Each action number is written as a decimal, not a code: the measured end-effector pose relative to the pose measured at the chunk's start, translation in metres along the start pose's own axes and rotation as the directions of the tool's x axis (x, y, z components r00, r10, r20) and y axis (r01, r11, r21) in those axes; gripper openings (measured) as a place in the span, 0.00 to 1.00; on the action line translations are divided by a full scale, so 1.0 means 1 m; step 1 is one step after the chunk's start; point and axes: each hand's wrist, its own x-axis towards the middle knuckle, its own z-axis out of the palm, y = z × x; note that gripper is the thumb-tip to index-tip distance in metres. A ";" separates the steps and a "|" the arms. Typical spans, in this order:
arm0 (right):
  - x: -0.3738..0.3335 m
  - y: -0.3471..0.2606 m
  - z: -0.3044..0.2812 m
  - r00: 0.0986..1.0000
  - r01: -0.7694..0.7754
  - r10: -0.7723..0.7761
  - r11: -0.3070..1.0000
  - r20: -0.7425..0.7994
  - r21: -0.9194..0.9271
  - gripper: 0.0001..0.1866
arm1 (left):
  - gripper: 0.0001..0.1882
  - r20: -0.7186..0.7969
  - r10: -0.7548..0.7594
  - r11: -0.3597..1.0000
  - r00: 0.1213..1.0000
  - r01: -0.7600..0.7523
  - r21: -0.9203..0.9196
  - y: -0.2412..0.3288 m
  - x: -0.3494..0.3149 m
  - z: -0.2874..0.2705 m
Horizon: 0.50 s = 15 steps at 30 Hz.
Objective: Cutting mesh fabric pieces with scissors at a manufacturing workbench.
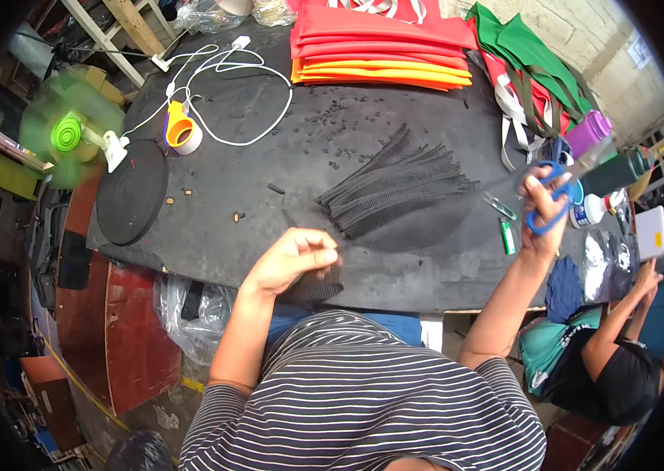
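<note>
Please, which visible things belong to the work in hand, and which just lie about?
Likely in use:
blue-handled scissors, in right hand
small mesh piece, at left hand
black mesh pile

Seemingly lying about:
red and orange fabric stack
tape roll
green fan

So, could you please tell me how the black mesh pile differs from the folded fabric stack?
Colour: the black mesh pile is all black, while the folded fabric stack is red above and orange below.
Texture: the mesh pile is netted; the fabric stack looks solid.
Pose: the mesh pile fans out mid-table, whereas the fabric stack lies in level layers at the far side.
Both rest on the dark table.
</note>
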 end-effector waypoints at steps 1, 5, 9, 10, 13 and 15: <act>0.003 0.008 0.005 0.998 -0.052 0.044 0.980 -0.049 -0.190 0.13 | 0.06 -0.055 0.037 0.995 0.998 -0.032 0.095 0.000 0.004 -0.002; -0.014 0.054 0.000 0.999 -0.011 -0.016 0.806 -0.040 -0.591 0.18 | 0.07 -0.277 0.098 0.970 0.956 -0.030 0.240 -0.011 0.022 -0.006; -0.082 0.056 0.034 0.761 -0.421 0.455 0.889 0.462 -0.182 0.21 | 0.08 -0.383 0.197 0.957 0.903 -0.092 0.275 -0.019 0.025 -0.008; -0.100 0.059 0.042 0.626 -0.586 0.591 0.787 0.508 -0.193 0.20 | 0.08 -0.389 0.200 0.957 0.899 -0.094 0.276 -0.020 0.025 -0.009; -0.139 0.061 0.052 0.346 -0.737 0.671 0.627 0.656 -0.252 0.12 | 0.08 -0.389 0.206 0.957 0.898 -0.101 0.272 -0.018 0.027 -0.008; -0.150 0.065 0.055 0.237 -0.780 0.702 0.550 0.672 -0.299 0.21 | 0.08 -0.391 0.200 0.961 0.898 -0.102 0.258 -0.017 0.026 -0.007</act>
